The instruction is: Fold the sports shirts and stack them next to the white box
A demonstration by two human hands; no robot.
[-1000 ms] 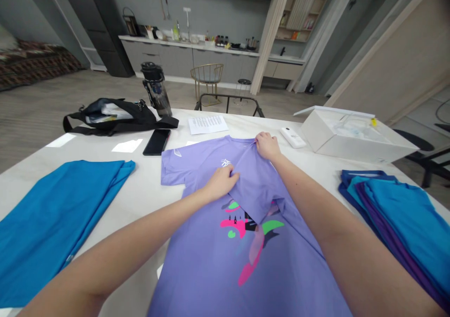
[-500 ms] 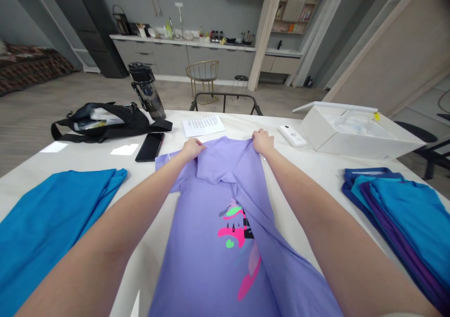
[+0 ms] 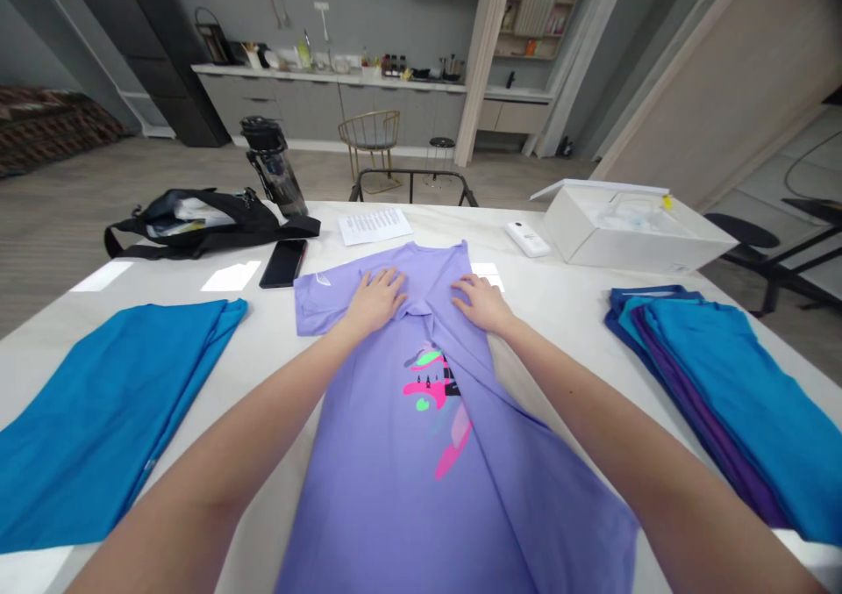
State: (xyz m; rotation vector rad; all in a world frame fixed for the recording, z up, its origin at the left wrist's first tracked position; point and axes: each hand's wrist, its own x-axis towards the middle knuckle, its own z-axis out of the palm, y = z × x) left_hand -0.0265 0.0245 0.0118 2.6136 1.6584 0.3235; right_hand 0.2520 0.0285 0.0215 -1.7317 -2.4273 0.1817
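A lilac T-shirt [image 3: 388, 454] with a pink, green and black print lies spread along the middle of the white table, its neck end away from me. Its right side is folded inward over part of the print, and the left sleeve sticks out flat. On the upper left of the shirt rests my left hand [image 3: 377, 299], fingers spread over the cloth. My right hand [image 3: 483, 303] touches the folded right edge near the shoulder, its fingers apart and slightly bent. Neither hand grips the fabric.
A blue folded garment [image 3: 124, 401] lies at left, a stack of folded clothes [image 3: 724, 375] at right. Farther back are a black phone [image 3: 283, 263], a black bag [image 3: 210, 225], a dark bottle [image 3: 280, 168], a printed paper [image 3: 374, 225], a white device [image 3: 527, 239] and a white box [image 3: 631, 230].
Both hands have let go of the shirt's shoulder corners and moved toward me onto the cloth. The left sleeve is now spread out farther. The view has shifted slightly.
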